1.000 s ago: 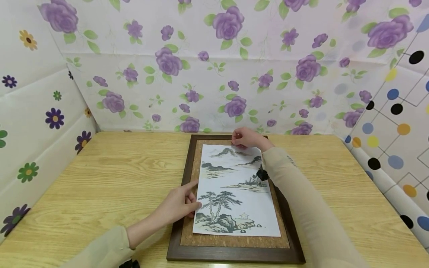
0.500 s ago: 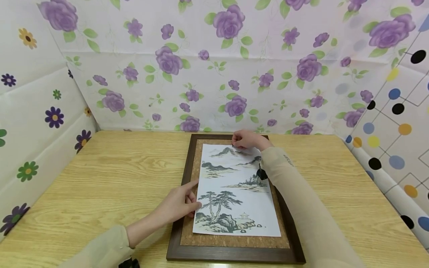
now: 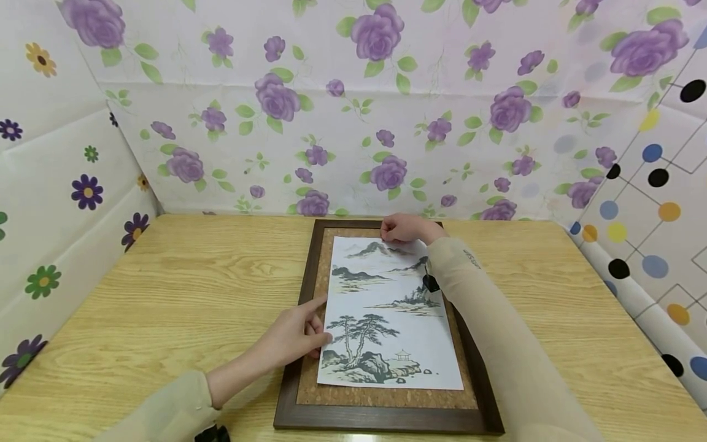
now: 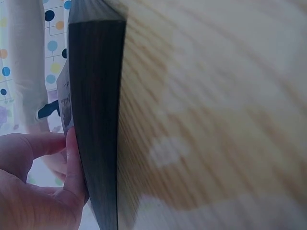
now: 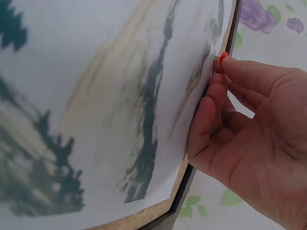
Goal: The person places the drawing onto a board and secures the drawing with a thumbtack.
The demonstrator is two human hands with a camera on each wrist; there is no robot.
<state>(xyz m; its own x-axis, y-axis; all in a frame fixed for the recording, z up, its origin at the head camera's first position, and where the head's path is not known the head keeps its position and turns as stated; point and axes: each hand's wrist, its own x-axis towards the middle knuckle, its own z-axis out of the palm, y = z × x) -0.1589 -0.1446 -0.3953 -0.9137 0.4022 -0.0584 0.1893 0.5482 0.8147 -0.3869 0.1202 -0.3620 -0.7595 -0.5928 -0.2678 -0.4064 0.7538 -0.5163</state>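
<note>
A white sheet of paper (image 3: 420, 337) printed with an ink landscape lies on a cork board (image 3: 386, 398) in a dark brown wooden frame (image 3: 386, 420). At the sheet's top edge, my right hand (image 3: 405, 228) pinches a red-headed push pin (image 5: 223, 57) between thumb and fingers; its thin shaft points at the paper. How deep the tip sits cannot be made out. My left hand (image 3: 295, 334) rests over the frame's left side, its index finger and thumb extended to the sheet's left edge and the other fingers bent under.
The framed board lies on a light wood-grain table (image 3: 221, 276). A purple-flowered cloth (image 3: 331, 153) hangs behind it. Patterned cloths flank both sides, with dots on the right one (image 3: 641, 270). My right sleeve (image 3: 497, 319) covers part of the frame's right side.
Both hands stay nearly in place, the right at the sheet's top edge and the left at its side. The view shifts very slightly.
</note>
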